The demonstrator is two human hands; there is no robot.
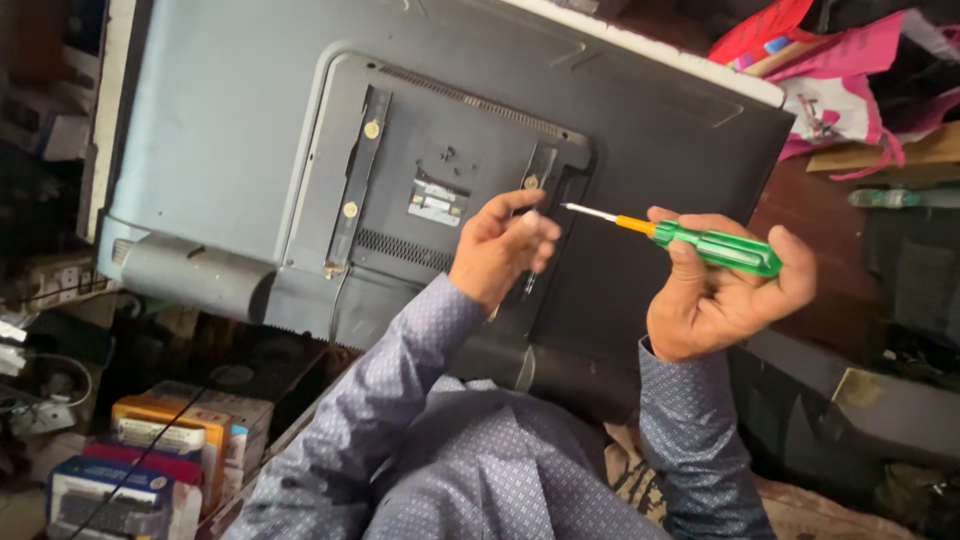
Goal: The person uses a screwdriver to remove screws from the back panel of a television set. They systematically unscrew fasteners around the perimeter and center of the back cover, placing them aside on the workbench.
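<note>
Holding the green-handled, orange-collared screwdriver (700, 243) in your right hand (715, 290), grip closed on its slick, stiff, light handle; your left hand (500, 250) loosely pinches near the tip, against the grey television back panel (240, 150).

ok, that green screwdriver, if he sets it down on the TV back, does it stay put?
Probably not. The screwdriver has a rounded, glossy green handle, so it likely rolls, and the TV back looks tilted and smooth. It seems light and stiff: the right hand holds it loosely. The thin shaft adds little grip.

Cluttered dim room, stacked boxes (150, 450), pink bags (850, 70) behind.
</note>
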